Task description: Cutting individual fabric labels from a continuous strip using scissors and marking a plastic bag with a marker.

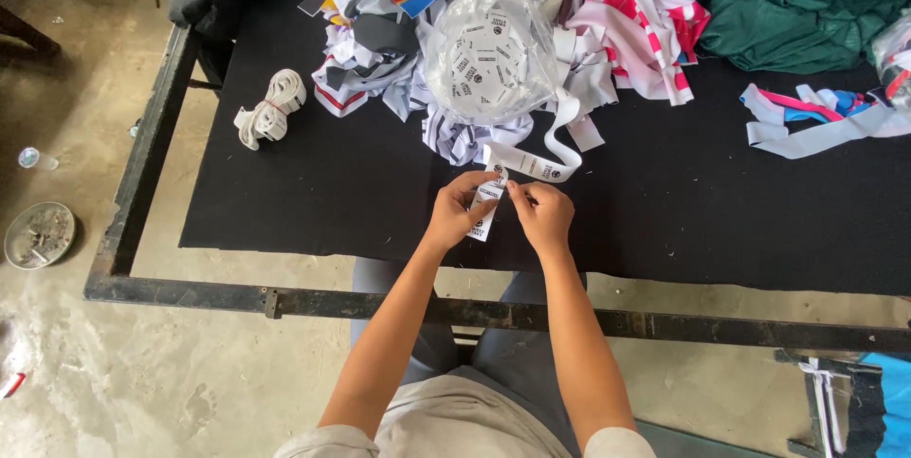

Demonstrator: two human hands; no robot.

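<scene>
Your left hand (454,216) and right hand (543,214) both pinch one small white label (486,208) just above the black table (285,202); keep fingertips at its edges, likely separating it from the ribbon strip (541,159) below the label bag (489,50)

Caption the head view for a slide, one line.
Both hands, left hand and right hand, pinch a white label strip over a black table beside a clear bag.
</scene>
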